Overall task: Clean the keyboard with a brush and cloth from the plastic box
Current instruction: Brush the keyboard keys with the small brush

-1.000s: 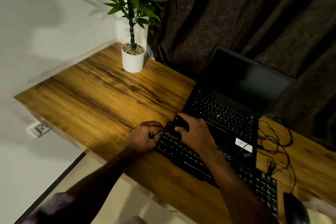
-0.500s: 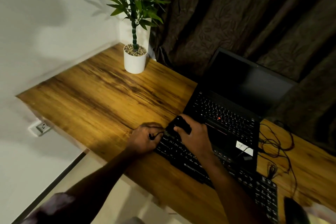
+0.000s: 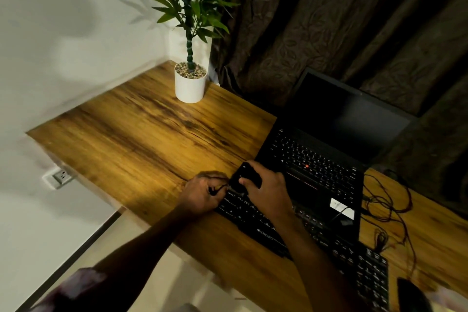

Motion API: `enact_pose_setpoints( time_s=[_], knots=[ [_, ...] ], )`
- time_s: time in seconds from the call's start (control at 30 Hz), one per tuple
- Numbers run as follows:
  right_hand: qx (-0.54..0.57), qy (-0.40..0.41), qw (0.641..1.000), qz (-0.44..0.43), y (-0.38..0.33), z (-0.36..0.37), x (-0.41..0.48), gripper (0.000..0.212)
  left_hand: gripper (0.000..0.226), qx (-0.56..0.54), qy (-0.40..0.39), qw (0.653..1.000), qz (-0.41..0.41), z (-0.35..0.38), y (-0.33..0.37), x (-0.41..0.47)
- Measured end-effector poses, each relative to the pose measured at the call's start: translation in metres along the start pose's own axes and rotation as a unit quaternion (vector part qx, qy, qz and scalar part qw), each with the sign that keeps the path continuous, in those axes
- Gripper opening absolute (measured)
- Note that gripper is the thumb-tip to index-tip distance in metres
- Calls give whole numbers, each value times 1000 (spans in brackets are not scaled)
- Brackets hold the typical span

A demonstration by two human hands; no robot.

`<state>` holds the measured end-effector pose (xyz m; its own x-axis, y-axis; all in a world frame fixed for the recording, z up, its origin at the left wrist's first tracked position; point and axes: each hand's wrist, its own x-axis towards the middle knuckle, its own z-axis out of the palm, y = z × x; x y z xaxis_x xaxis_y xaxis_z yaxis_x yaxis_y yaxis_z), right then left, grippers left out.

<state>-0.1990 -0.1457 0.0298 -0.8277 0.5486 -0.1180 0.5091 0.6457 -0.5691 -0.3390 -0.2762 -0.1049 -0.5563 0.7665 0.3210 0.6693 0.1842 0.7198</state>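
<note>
"Along the near edge of the table (image 3: 141, 139), was that where the keyboard (image 3: 266, 233) lay?"

"Yes. It was black and ran slantwise along that edge toward the right corner, just in front of the open laptop (image 3: 316, 159), whose screen was dark."

"And the hands?"

"Both were at the keyboard's left end. The right hand (image 3: 268, 192) had its fingers and thumb wrapped over a black brush (image 3: 247, 177), held over the top-left keys. The left hand (image 3: 202, 192) sat just beside it, at the very end of the keyboard. Its fingers were curled in tight, with something thin and dark showing at them. I couldn't tell whether it was gripping that or only resting there."

"Anything else on the table?"

"A white pot (image 3: 190, 86) with a green plant stood in the far corner by the wall, well apart from the hands. Loose cables (image 3: 387, 200) trailed by the laptop's right side. A dark mouse (image 3: 410, 294) lay toward the near right corner, blurred."
</note>
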Motion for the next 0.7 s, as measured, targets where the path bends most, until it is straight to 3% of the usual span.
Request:
enact_pose_setpoints(
  time_s=[0.2, 0.43, 0.7],
  knots=[
    [-64, 6, 998, -1, 12, -13, 0, 56, 23, -2, 21, 1000, -14, -2, 6, -1],
    [21, 1, 1000, 18, -5, 1, 2, 57, 21, 15, 15, 1000, -9, -4, 7, 0],
    [-64, 15, 998, 1, 24, -22, -11, 55, 26, 16, 9, 1000, -20, 2, -1, -1]
  ],
)
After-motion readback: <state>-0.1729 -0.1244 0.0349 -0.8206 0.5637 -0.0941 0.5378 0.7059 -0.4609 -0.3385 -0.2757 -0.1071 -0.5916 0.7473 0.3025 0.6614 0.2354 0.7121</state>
